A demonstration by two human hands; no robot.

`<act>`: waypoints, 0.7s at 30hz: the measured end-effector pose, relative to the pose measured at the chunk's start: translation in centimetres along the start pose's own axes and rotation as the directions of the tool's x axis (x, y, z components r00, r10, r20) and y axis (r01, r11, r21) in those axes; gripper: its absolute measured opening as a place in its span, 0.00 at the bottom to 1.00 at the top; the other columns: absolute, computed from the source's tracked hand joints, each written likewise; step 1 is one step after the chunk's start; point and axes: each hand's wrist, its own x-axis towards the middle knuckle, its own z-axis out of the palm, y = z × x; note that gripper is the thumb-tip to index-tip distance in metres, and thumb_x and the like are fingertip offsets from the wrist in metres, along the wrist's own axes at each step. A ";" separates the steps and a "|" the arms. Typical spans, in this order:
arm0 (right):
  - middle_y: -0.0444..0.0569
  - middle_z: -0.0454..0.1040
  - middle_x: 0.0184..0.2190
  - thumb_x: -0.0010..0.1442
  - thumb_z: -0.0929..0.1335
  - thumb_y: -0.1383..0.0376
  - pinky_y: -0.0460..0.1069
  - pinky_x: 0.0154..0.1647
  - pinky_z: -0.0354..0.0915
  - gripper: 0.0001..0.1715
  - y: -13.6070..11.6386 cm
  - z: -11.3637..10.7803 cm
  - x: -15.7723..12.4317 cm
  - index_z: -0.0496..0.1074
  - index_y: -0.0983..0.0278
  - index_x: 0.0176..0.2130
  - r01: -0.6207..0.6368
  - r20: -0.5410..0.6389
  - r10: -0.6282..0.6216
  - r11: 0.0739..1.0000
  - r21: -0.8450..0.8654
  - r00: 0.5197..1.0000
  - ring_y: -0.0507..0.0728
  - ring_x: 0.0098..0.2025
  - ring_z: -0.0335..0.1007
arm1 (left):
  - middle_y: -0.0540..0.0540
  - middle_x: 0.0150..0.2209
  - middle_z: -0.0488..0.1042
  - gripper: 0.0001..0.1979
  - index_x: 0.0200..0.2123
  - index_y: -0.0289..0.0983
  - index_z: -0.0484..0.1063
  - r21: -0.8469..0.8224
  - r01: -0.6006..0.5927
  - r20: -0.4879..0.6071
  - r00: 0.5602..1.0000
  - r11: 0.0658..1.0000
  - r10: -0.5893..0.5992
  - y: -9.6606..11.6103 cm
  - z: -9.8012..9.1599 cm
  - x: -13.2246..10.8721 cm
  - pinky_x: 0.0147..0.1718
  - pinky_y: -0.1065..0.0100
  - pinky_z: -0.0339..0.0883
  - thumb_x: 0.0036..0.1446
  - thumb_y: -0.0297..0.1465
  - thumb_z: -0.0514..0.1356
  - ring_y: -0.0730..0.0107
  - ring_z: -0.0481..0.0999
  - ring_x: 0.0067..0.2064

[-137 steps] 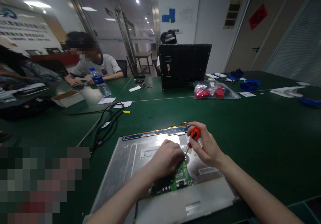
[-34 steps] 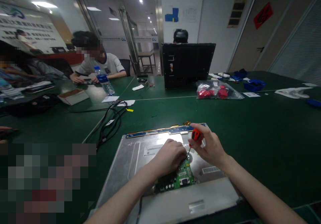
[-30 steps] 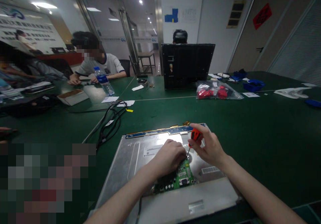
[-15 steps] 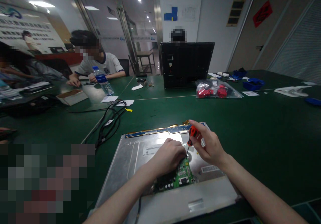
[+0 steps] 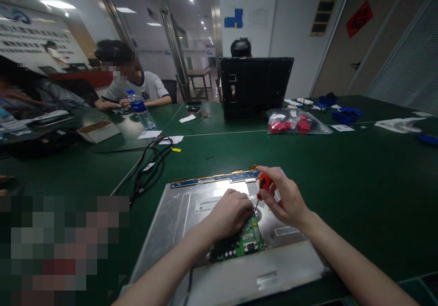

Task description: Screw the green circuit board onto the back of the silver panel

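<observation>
A small red-and-black screwdriver (image 5: 263, 185) is in my right hand (image 5: 286, 201), held between thumb and fingers, its handle tilted slightly right. Its thin shaft points down to a screw hole at the upper edge of a green circuit board (image 5: 251, 237). My left hand (image 5: 232, 212) rests over the board with its fingers curled in beside the screwdriver's tip; whatever they pinch is hidden. The board sits on the silver metal back of a flat display panel (image 5: 171, 233), which lies on the green table. Along the panel's far edge runs a narrow blue circuit strip (image 5: 219, 178).
Black cables (image 5: 150, 164) lie left of the panel. Farther off are a water bottle (image 5: 139, 109), a cardboard box (image 5: 99, 131), a plastic bag with red items (image 5: 297, 122) and an upright black monitor housing (image 5: 256, 89). Other people sit across the table (image 5: 359, 182) and at left.
My right fingers have shifted slightly around the screwdriver's handle, which appears turned a little. My left hand and the panel stay in place.
</observation>
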 end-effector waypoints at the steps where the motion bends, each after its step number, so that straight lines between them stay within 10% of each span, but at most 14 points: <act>1: 0.46 0.72 0.36 0.67 0.61 0.66 0.47 0.27 0.68 0.25 -0.1 -0.1 0.0 0.57 0.59 0.62 -0.004 0.002 0.004 1.000 0.005 1.000 0.52 0.29 0.68 | 0.47 0.32 0.77 0.08 0.31 0.36 0.74 0.002 0.002 0.000 1.000 1.000 -0.002 0.0 0.0 0.0 0.39 0.64 0.63 0.60 0.22 0.57 0.66 0.74 0.34; 21: 0.42 0.70 0.32 0.67 0.64 0.65 0.45 0.23 0.63 0.22 0.4 0.2 -0.1 0.59 0.59 0.59 0.049 -0.029 -0.050 0.998 -0.024 0.998 0.50 0.25 0.65 | 0.46 0.33 0.77 0.08 0.32 0.36 0.75 -0.018 -0.013 -0.011 1.000 1.000 0.012 -0.5 0.6 -0.1 0.40 0.63 0.62 0.60 0.22 0.56 0.65 0.76 0.36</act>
